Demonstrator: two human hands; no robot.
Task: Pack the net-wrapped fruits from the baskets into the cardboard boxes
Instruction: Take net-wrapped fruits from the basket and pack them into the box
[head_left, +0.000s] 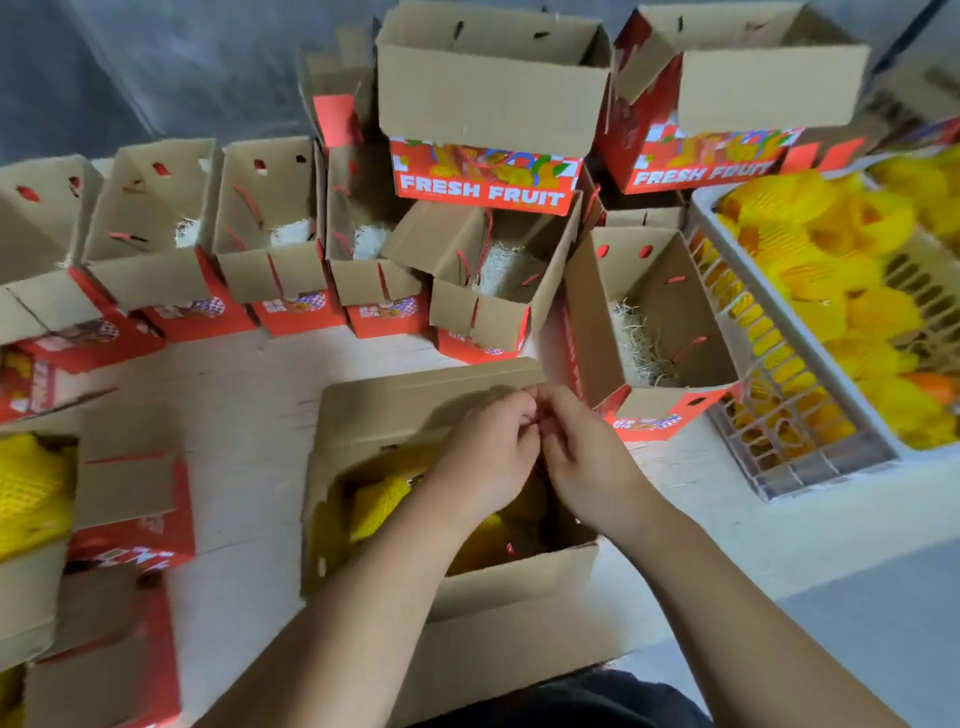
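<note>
**Packing station: stock as recorded at the near box**

Landmark: the near box (519, 587), an open cardboard carton set directly before the person, its flaps raised. Net-wrapped fruits (379, 501) in yellow foam mesh were seen inside it, partly hidden under the hands.

Left hand (488, 447): held above the near box, fingers curled, fingertips brought together on a thin red cord (535, 418). Right hand (582, 447): placed touching the left above the same box, fingers likewise curled and pinched at that cord. The exact hold was blurred and could not be made out more finely.

Beyond the near box: a row of open boxes (270, 218), red-printed outside, each lined with pale shredded padding (498, 275). Behind that row, two larger cartons were stacked higher, one (488, 182) lettered "FRESH FRUIT".

To the right of the near box: one open box (654, 312) containing padding only, and past it a white slatted basket (800, 452) heaped with yellow net-wrapped fruits (831, 249).

To the left of the near box: a further carton (130, 499) at the frame edge, with yellow netted fruit (31, 493) showing inside.

All items were laid on a pale floor covering (249, 415).
</note>
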